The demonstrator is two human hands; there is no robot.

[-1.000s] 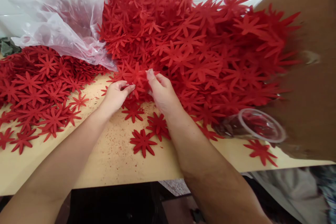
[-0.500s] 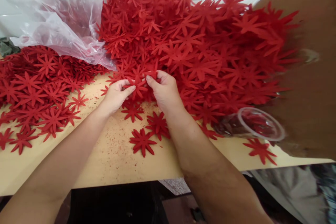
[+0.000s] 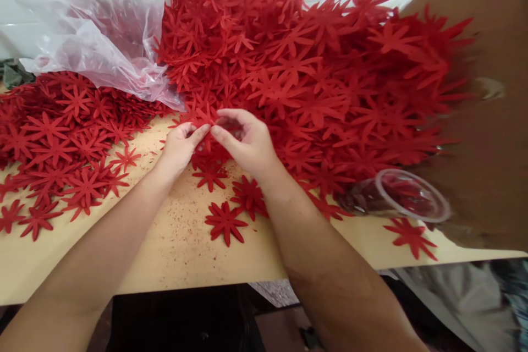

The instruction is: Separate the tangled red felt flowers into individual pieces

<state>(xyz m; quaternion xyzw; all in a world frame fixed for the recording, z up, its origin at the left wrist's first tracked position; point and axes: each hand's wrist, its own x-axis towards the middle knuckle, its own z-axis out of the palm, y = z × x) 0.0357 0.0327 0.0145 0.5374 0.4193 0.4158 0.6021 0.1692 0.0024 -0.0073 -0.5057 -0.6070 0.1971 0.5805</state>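
1 red flower-shaped piece [image 3: 207, 115] is held low over the middle of the bench [image 3: 247, 258], at the front foot of a large red heap [image 3: 313, 77]; the piece is partly covered by the fingers. It is pinched between thumb and forefinger of the left hand [image 3: 177, 146]; the right hand [image 3: 253, 146] is placed opposite, its thumb tip set just beside the left thumb, its forefinger arched with a gap left below; whether the piece is also gripped by the right fingertips cannot be told.

3 loose pieces [image 3: 226, 223] are laid out between the hands and the front edge; reddish specks [image 3: 190, 242] are scattered beside them; a lower heap [image 3: 53, 137] is spread over the left end, partly covered at the rear by a clear plastic bag [image 3: 115, 66]; toward the front right corner, a clear cup [image 3: 380, 187] is tipped on its side, 1 stray piece [image 3: 410, 237] being seen between it and the front edge; the right end is bordered by brown cardboard [image 3: 487, 165].
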